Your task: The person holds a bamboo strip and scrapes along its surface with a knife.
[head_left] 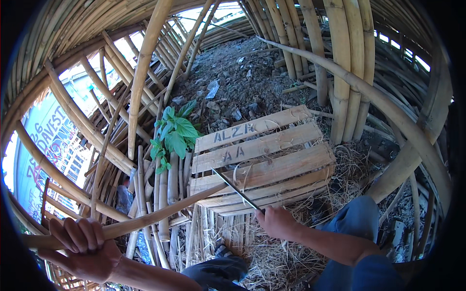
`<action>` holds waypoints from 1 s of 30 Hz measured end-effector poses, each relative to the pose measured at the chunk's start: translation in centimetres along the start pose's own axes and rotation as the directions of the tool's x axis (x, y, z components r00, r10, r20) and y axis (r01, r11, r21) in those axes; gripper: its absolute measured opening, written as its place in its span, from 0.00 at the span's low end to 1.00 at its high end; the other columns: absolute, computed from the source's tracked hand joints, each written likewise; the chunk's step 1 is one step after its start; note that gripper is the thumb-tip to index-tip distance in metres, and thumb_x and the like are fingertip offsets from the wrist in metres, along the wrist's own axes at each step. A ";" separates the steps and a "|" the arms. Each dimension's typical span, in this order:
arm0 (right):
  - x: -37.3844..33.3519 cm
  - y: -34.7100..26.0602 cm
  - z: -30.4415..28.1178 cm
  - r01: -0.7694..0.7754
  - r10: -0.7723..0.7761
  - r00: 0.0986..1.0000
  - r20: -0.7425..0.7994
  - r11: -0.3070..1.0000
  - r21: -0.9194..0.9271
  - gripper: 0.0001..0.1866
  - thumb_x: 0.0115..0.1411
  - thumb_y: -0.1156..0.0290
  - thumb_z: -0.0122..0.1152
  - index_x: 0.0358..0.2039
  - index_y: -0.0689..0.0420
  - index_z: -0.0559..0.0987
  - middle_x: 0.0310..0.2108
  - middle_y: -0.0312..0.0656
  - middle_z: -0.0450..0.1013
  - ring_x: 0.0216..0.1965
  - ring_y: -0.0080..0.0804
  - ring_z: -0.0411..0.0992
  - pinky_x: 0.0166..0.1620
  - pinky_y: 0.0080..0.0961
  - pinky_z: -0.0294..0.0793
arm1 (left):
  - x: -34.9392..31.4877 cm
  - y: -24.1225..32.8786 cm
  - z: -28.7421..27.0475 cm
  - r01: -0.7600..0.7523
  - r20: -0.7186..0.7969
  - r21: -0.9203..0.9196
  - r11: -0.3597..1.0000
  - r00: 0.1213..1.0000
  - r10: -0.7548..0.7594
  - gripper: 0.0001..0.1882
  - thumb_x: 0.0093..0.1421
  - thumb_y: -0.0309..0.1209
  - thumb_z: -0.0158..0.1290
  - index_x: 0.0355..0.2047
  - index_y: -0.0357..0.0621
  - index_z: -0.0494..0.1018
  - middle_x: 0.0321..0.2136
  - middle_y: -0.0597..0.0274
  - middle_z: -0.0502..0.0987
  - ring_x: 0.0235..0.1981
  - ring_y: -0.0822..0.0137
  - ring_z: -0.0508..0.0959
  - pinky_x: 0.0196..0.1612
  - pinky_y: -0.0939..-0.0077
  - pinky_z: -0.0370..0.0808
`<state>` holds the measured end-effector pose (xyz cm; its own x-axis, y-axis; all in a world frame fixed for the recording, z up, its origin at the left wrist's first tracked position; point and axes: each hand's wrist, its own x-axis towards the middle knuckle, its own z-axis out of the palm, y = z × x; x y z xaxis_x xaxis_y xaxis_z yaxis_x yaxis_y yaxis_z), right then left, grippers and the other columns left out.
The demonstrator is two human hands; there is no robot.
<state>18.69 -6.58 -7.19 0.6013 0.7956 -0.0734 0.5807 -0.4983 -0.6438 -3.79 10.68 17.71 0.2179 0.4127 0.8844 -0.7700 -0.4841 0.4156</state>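
My left hand (pixel 87 247) is closed around the near end of a long bamboo strip (pixel 155 219). The strip slants up to the right, and its far end lies over a wooden slatted crate (pixel 262 140). In my closed right hand (pixel 277 224) is a long, thin-bladed knife (pixel 238 190). Its blade crosses the strip near the far end, above the crate's front slats; whether it cuts in cannot be told. A thin pale shaving (pixel 245 175) curls beside the blade. The crate has dark lettering on its upper slats.
Bamboo poles (pixel 145 72) stand on the left, with more upright poles (pixel 342 68) at the right. A long pole (pixel 369 89) slants down along the right side. A green leafy plant (pixel 175 131) grows beside the crate. Dry shavings (pixel 286 259) cover the ground around my legs.
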 end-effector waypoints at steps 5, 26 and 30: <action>-0.1 0.7 1.1 0.032 -0.049 0.978 0.202 0.996 0.089 0.30 0.68 0.50 0.38 0.31 0.70 0.72 0.19 0.55 0.73 0.21 0.53 0.76 0.24 0.46 0.76 | -0.3 -0.1 0.1 -0.018 -0.137 0.096 0.995 0.990 0.031 0.28 0.67 0.59 0.31 0.28 0.48 0.61 0.10 0.73 0.51 0.09 0.80 0.48 0.09 0.84 0.49; -0.4 -0.1 0.7 0.009 -0.011 0.999 0.030 0.998 0.062 0.30 0.68 0.49 0.36 0.32 0.68 0.71 0.16 0.54 0.72 0.21 0.51 0.76 0.23 0.44 0.75 | 0.1 -0.6 2.0 -0.052 -0.375 0.157 0.986 0.921 0.109 0.25 0.68 0.55 0.36 0.22 0.51 0.56 0.12 0.74 0.49 0.11 0.81 0.46 0.11 0.86 0.45; -0.7 -0.4 0.5 0.039 -0.050 0.991 0.126 0.996 0.086 0.30 0.68 0.48 0.37 0.31 0.68 0.71 0.17 0.53 0.72 0.21 0.50 0.76 0.23 0.43 0.76 | 0.3 -0.7 2.4 -0.053 -0.336 0.141 0.989 0.937 0.098 0.26 0.68 0.55 0.37 0.21 0.51 0.56 0.12 0.74 0.49 0.11 0.81 0.46 0.11 0.86 0.45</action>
<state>17.73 -6.78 -7.27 0.4979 0.8565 -0.1363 0.5544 -0.4352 -0.7094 -1.80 9.30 18.18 -0.0728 0.5980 0.7982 -0.6886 -0.6091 0.3935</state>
